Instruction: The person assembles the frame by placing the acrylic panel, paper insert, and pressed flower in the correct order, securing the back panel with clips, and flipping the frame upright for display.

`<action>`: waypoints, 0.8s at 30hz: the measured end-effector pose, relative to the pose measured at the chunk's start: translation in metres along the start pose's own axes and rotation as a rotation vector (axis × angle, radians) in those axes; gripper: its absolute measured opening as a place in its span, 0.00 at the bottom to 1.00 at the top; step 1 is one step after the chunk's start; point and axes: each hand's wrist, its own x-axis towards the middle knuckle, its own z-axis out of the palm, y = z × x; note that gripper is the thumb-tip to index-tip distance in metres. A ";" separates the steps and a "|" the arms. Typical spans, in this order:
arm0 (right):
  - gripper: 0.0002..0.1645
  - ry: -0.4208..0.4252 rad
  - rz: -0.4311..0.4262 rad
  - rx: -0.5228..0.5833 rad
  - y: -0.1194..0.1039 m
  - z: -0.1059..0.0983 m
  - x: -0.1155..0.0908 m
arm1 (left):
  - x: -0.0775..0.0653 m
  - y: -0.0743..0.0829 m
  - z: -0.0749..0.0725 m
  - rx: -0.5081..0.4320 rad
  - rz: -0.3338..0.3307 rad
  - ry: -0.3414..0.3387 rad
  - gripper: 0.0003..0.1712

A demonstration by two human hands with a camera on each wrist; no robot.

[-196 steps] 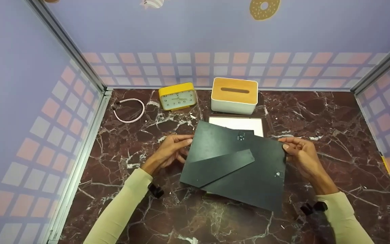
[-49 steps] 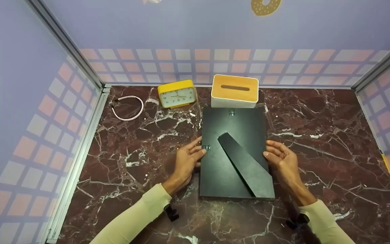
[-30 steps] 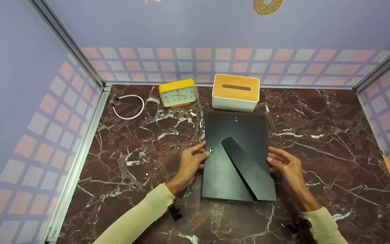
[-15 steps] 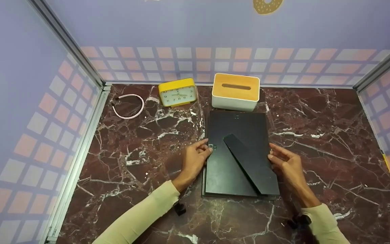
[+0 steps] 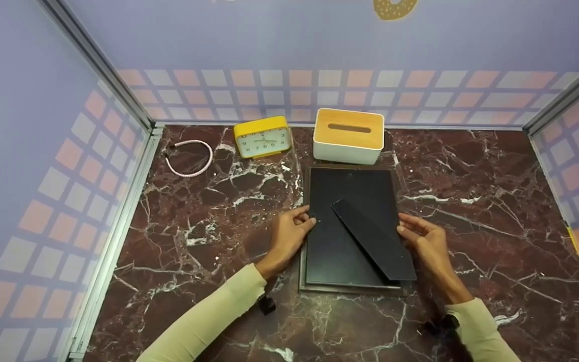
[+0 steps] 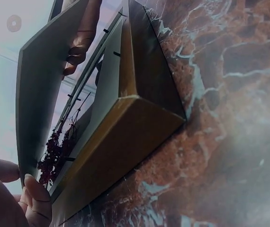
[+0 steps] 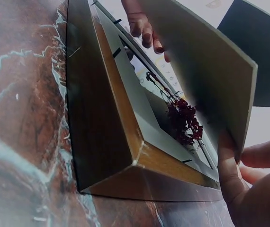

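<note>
A black picture-frame backing board, with its easel leg slanting to the lower right, is held flat above the frame in the head view. My left hand pinches its left edge between thumb and fingers. At the right edge, my right hand grips it the same way. Beneath lies the brown picture frame on the table, its back uncovered. Both wrist views show a gap between board and frame. Inside the frame are a pale mat, small dark tabs along the rim and dark red dried flowers.
Behind the frame stands a white tissue box with a wooden lid. A yellow alarm clock is left of it, and a pink headband lies farther left. Patterned walls enclose the marbled table at the back and sides.
Since the oldest frame, the board has turned, so its leg now points to the lower right, and has come over the frame. Within the last second it shifted slightly, exposing the frame's left and bottom rim.
</note>
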 end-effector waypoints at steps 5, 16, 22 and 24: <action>0.26 -0.008 -0.003 -0.009 0.001 0.001 0.002 | 0.001 -0.003 -0.001 0.021 -0.011 -0.015 0.22; 0.25 0.005 -0.002 -0.008 0.004 0.005 0.005 | 0.005 -0.003 -0.002 0.016 -0.021 -0.045 0.22; 0.24 -0.005 -0.022 -0.054 0.002 0.006 0.007 | 0.008 -0.003 -0.004 0.044 -0.017 -0.067 0.24; 0.24 -0.004 -0.039 -0.077 0.002 0.006 0.008 | 0.009 -0.003 -0.004 0.037 -0.026 -0.073 0.24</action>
